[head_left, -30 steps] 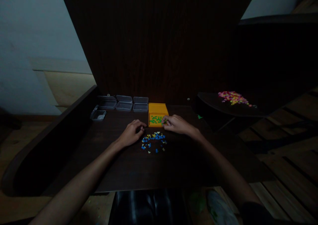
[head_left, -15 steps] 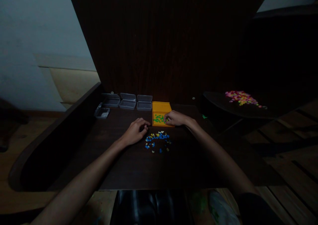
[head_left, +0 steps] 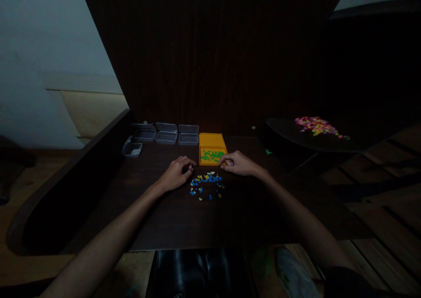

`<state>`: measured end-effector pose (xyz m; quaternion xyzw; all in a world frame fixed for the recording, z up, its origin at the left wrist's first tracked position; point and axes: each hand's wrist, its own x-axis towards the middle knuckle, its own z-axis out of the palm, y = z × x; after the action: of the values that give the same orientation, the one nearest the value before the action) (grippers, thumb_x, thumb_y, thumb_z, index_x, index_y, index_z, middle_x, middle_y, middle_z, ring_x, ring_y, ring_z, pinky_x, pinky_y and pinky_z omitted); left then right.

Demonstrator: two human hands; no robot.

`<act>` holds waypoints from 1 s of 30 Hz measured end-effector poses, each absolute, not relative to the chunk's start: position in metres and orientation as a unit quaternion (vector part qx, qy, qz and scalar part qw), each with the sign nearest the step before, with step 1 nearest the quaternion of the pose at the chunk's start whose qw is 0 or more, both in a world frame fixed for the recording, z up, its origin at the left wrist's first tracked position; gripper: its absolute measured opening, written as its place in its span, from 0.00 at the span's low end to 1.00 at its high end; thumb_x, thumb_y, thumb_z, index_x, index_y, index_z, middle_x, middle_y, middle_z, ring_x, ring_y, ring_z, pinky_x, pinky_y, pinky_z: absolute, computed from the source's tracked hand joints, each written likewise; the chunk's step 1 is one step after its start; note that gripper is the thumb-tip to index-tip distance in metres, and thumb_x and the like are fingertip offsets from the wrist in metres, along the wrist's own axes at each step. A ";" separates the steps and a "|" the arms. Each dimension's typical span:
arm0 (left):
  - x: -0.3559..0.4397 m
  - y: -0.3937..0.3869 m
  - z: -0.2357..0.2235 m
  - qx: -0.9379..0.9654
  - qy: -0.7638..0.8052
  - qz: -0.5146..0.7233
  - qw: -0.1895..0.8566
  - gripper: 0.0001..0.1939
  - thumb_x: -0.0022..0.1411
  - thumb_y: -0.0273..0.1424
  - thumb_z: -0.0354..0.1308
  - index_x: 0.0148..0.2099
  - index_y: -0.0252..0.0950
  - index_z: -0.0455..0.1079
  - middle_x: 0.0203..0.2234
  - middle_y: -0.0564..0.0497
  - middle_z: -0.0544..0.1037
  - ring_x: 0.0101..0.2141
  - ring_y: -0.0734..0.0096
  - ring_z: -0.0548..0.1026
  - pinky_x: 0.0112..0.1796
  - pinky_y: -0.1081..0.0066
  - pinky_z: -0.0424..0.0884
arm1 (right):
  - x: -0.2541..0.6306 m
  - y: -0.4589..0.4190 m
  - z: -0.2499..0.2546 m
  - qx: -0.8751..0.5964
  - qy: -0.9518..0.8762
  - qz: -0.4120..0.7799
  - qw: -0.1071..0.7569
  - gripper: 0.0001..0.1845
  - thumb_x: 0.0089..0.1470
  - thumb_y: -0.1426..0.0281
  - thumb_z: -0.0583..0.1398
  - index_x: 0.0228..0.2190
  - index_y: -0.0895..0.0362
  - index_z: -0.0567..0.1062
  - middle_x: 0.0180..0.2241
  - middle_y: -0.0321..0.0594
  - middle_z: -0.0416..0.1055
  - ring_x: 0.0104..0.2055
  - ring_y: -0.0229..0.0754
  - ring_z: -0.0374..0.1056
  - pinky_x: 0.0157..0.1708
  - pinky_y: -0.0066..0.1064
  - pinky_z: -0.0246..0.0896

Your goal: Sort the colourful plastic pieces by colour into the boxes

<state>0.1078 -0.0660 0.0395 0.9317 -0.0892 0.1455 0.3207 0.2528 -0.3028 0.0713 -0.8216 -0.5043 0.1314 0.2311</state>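
A small heap of blue and yellow pieces [head_left: 205, 185] lies on the dark table [head_left: 184, 219]. Just behind it stands an open orange box [head_left: 210, 141] holding green pieces [head_left: 213, 156]. My left hand [head_left: 176, 174] rests on the table at the heap's left edge, fingers curled under. My right hand [head_left: 238, 163] sits at the box's front right corner, its fingertips pinched together beside the rim. The dim light hides whatever either hand holds.
Three clear lidded boxes [head_left: 166, 133] line the table's back edge left of the orange box, with a fourth small one [head_left: 132, 149] further left. A pile of pink and yellow pieces [head_left: 315, 125] lies on a dark side shelf at right. A dark panel rises behind.
My right hand has drawn back from over the green pieces to the box's front right corner. My left hand has hardly moved. The view has shifted slightly.
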 end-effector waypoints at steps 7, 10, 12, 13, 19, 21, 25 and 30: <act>0.105 -0.065 0.040 0.937 -0.132 0.086 0.311 0.09 0.60 0.28 0.53 0.40 0.36 0.73 0.33 0.49 0.76 0.36 0.66 0.74 0.41 0.67 0.69 | 0.205 -0.325 0.049 -0.768 -0.545 0.165 0.294 0.12 0.54 0.65 0.59 0.35 0.60 0.78 0.23 0.33 0.70 0.24 0.32 0.62 0.30 0.25 0.55; 0.104 -0.065 0.041 0.939 -0.142 0.071 0.306 0.08 0.61 0.29 0.53 0.39 0.36 0.74 0.33 0.49 0.76 0.36 0.67 0.73 0.41 0.68 0.69 | 0.186 -0.320 0.049 -0.780 -0.549 0.141 0.267 0.10 0.53 0.64 0.62 0.33 0.57 0.79 0.24 0.32 0.73 0.26 0.33 0.65 0.37 0.27 0.56; 0.105 -0.065 0.041 0.937 -0.145 0.069 0.310 0.09 0.62 0.30 0.53 0.39 0.36 0.74 0.34 0.48 0.76 0.36 0.68 0.74 0.42 0.68 0.69 | 0.178 -0.315 0.051 -0.784 -0.556 0.149 0.233 0.09 0.53 0.64 0.62 0.34 0.56 0.79 0.22 0.31 0.72 0.25 0.33 0.66 0.35 0.26 0.55; 0.105 -0.065 0.040 0.936 -0.146 0.069 0.313 0.09 0.62 0.30 0.52 0.39 0.36 0.74 0.34 0.48 0.77 0.37 0.67 0.74 0.42 0.68 0.69 | 0.175 -0.313 0.051 -0.783 -0.564 0.151 0.217 0.09 0.53 0.65 0.62 0.34 0.55 0.79 0.22 0.31 0.72 0.25 0.33 0.66 0.34 0.26 0.54; 0.106 -0.062 0.040 0.934 -0.149 0.062 0.320 0.11 0.64 0.32 0.51 0.40 0.36 0.74 0.35 0.47 0.77 0.37 0.66 0.74 0.40 0.68 0.69 | 0.169 -0.309 0.050 -0.789 -0.579 0.122 0.166 0.09 0.54 0.67 0.60 0.35 0.55 0.79 0.26 0.37 0.77 0.27 0.37 0.70 0.28 0.25 0.51; 0.106 -0.062 0.040 0.934 -0.148 0.061 0.320 0.11 0.64 0.32 0.51 0.39 0.36 0.75 0.34 0.47 0.77 0.37 0.67 0.74 0.40 0.68 0.69 | 0.168 -0.310 0.050 -0.792 -0.578 0.113 0.163 0.08 0.55 0.68 0.59 0.35 0.55 0.78 0.27 0.37 0.77 0.27 0.37 0.70 0.28 0.25 0.51; 0.106 -0.062 0.038 0.932 -0.150 0.062 0.326 0.11 0.64 0.31 0.51 0.38 0.36 0.75 0.33 0.48 0.76 0.37 0.67 0.74 0.40 0.68 0.69 | 0.164 -0.310 0.051 -0.793 -0.582 0.103 0.148 0.07 0.54 0.69 0.60 0.35 0.55 0.78 0.28 0.37 0.78 0.28 0.37 0.70 0.28 0.26 0.50; 0.107 -0.062 0.038 0.930 -0.153 0.065 0.328 0.11 0.64 0.31 0.51 0.38 0.36 0.74 0.33 0.48 0.76 0.37 0.67 0.74 0.40 0.68 0.69 | 0.164 -0.310 0.049 -0.793 -0.589 0.087 0.124 0.08 0.56 0.69 0.58 0.35 0.56 0.77 0.28 0.38 0.78 0.28 0.37 0.70 0.27 0.26 0.48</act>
<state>0.1067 -0.0617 0.0381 0.9298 -0.1530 0.0647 0.3285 0.1639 -0.3096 0.0489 -0.7934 -0.5894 0.0869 0.1243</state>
